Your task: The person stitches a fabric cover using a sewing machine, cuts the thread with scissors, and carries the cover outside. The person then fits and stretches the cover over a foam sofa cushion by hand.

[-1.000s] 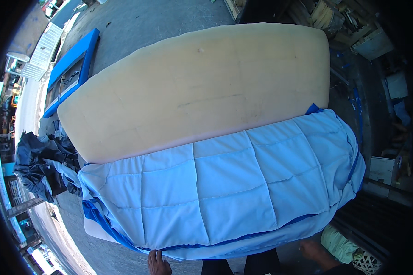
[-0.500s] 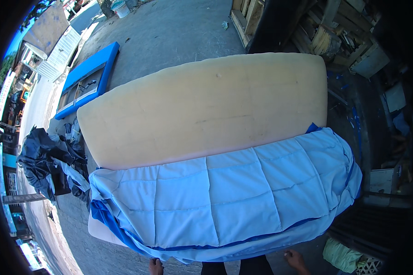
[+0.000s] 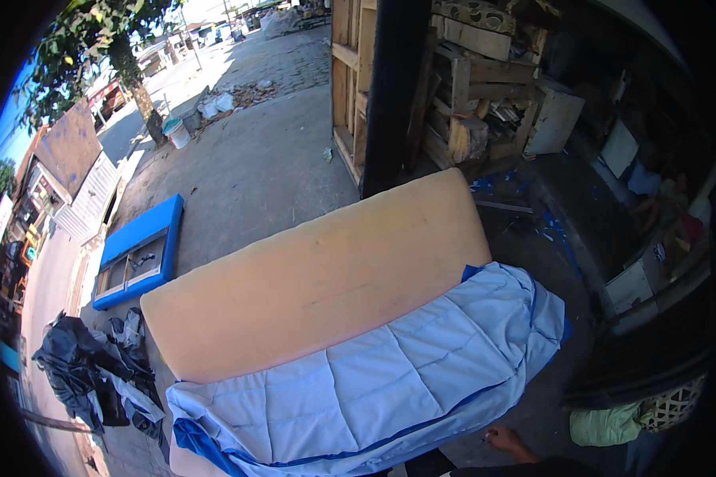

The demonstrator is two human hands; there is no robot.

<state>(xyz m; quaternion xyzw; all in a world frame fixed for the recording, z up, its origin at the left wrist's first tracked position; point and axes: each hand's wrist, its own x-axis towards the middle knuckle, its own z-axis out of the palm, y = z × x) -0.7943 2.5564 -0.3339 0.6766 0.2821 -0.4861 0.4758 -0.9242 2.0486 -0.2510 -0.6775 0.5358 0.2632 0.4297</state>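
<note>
A long beige foam slab [image 3: 318, 278] lies slantwise in front of me. Along its near side spreads a pale blue fabric cover [image 3: 358, 374] with stitched seams and darker blue edging, covering the near part of the foam. My right hand [image 3: 507, 441] hangs at the lower edge, just off the cover's near right side. Its fingers are curled, and whatever they may hold is too small to make out. My left hand is out of the picture.
A blue padded frame [image 3: 143, 246] and crumpled black sheeting [image 3: 83, 358] lie at the left. Wooden framing [image 3: 354, 87] and a dark panel [image 3: 390, 95] stand beyond the foam. Stacked scrap wood [image 3: 485, 87] is at the back right, a green sack [image 3: 605, 427] and woven basket [image 3: 676, 405] nearer.
My view has swung up and to the right, so the foam and cover sit lower and more slanted. My left hand has left the picture. Foam and cover look unchanged.
</note>
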